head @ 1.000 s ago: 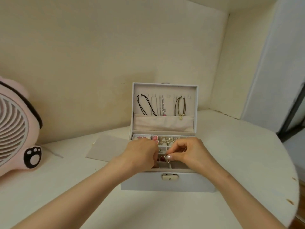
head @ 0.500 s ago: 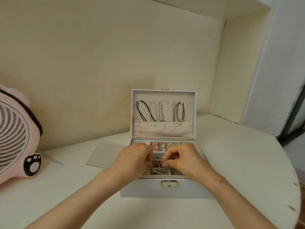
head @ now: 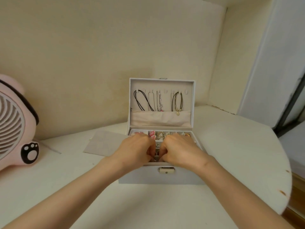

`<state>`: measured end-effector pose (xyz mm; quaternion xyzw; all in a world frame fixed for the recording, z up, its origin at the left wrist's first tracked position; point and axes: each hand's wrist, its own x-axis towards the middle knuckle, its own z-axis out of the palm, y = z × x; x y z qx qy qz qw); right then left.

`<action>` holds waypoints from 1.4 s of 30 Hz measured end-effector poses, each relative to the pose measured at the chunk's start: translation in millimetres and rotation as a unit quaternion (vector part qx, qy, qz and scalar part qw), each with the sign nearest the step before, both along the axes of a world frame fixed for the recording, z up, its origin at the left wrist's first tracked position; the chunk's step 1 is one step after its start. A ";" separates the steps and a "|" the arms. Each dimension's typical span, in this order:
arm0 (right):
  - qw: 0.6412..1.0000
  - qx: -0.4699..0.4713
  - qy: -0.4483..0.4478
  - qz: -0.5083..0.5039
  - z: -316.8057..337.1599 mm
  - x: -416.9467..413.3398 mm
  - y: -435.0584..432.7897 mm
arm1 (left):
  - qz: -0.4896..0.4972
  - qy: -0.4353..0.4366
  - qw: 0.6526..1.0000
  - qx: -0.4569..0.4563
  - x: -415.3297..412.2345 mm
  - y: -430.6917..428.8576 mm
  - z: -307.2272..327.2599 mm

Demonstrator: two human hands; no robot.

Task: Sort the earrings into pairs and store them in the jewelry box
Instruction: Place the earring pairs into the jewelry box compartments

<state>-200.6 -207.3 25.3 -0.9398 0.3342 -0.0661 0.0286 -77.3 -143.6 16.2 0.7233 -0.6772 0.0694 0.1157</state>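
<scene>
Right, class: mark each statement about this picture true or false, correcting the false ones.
The lid of the jewelry box stands open. True.
The left hand and right hand are both over the box. True.
The pink fan stands right of the box. False: it stands on its left.
Necklaces hang inside the lid. True.
The grey sheet lies inside the box. False: it lies on the table beside it.
</scene>
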 end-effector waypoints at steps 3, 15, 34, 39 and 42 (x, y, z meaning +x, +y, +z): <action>1.000 -0.012 0.004 0.008 2.4 0.7 1.6 | 0.015 -0.012 1.000 0.009 0.2 -3.1 -2.4; 0.998 0.019 -0.046 0.023 2.3 -5.8 -4.7 | 0.033 -0.037 0.998 0.042 -5.3 -5.1 1.0; 0.996 -0.004 0.020 0.083 0.8 -14.7 -11.8 | 0.055 -0.037 0.997 0.034 -7.7 -4.4 0.6; 0.997 0.001 0.003 0.082 -0.5 -14.0 -11.8 | 0.040 -0.034 0.998 0.022 -7.0 -5.4 0.8; 0.996 -0.017 -0.001 0.082 -1.9 -12.7 -8.9 | 0.036 -0.043 0.998 0.022 -6.9 -5.8 0.9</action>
